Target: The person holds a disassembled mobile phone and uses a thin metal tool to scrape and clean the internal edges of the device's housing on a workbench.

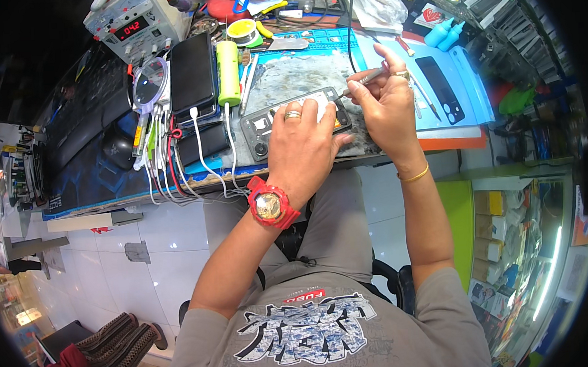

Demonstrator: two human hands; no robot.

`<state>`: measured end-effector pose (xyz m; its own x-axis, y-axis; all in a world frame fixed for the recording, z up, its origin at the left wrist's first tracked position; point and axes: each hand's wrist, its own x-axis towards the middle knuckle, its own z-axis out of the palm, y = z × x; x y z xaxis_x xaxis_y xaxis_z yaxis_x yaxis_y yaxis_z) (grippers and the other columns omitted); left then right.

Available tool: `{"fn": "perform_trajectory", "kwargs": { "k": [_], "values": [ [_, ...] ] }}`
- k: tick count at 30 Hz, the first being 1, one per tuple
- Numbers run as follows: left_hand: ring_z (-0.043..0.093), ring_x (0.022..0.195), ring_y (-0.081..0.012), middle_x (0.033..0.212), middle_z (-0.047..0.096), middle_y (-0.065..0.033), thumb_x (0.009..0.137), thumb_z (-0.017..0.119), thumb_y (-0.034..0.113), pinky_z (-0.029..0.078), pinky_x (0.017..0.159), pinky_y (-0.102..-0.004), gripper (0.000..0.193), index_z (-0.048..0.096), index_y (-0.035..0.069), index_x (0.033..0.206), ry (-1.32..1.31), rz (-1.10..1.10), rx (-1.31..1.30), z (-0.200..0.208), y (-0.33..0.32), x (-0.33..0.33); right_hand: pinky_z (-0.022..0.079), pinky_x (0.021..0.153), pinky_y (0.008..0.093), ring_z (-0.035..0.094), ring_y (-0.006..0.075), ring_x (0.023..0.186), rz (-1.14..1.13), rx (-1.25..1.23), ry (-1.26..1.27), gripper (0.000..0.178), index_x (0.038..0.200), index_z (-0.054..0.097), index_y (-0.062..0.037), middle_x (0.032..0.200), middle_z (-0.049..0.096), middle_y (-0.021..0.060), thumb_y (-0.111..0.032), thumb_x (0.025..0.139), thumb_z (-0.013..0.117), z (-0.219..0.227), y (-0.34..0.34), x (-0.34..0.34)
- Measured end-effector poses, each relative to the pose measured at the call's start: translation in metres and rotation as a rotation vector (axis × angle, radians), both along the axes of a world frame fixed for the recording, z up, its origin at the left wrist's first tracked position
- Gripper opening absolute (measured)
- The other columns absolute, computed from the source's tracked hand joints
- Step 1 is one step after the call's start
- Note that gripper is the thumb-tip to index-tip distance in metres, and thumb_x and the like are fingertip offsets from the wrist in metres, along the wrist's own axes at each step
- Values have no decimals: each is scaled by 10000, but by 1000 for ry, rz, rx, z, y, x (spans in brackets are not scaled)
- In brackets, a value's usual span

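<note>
We pinch thin metal tool (364,80) in right hand (386,109), tip down at phone's top edge. Left hand (300,150) flat, fingers spread, pressing opened phone (264,125) onto grey mat (301,73), centre frame. We see green cylinder (227,64) and black phone (192,72) just left; power supply (132,22) upper left.

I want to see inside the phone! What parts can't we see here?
Head view only:
- Opened phone: its middle is covered by the left hand.
- Tool in the right hand: its tip is too small to make out.
- Parts inside the phone: too small and blurred.
</note>
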<state>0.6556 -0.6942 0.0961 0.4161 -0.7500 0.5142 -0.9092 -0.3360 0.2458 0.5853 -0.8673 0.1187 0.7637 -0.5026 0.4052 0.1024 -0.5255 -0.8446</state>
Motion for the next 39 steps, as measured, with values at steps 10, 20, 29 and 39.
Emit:
{"fn": "perform_trajectory", "kwargs": {
  "k": [10,20,29,39],
  "values": [
    [614,1043,-337,1066,629,-135,892,829,349,528,910,-441,498,729,57,1283,16,17,-14,-6,5,-5,629,811,270,750,149,924,19,45,-51,658,1564,345,-3,1074,737,126,68,1004,683,-3,2,-1],
    [616,1044,-337,1068,628,-137,889,834,327,533,902,-441,476,730,58,1268,42,9,-22,-4,4,-5,629,811,266,752,148,928,6,13,-43,671,1575,347,-2,1062,746,126,57,1003,693,-5,1,-2],
    [614,1016,-335,1047,621,-134,896,829,310,530,879,-448,463,726,57,1270,46,10,-27,-4,3,-5,600,690,377,758,283,761,-59,-471,-70,623,1499,490,-3,881,732,140,-18,941,765,1,14,5],
    [615,1010,-335,1030,618,-133,896,827,320,532,872,-445,471,723,62,1276,34,-3,-46,-4,3,-4,579,715,439,737,354,804,88,-338,-10,624,1543,466,-49,932,728,174,2,968,703,15,6,13]
  ]
}}
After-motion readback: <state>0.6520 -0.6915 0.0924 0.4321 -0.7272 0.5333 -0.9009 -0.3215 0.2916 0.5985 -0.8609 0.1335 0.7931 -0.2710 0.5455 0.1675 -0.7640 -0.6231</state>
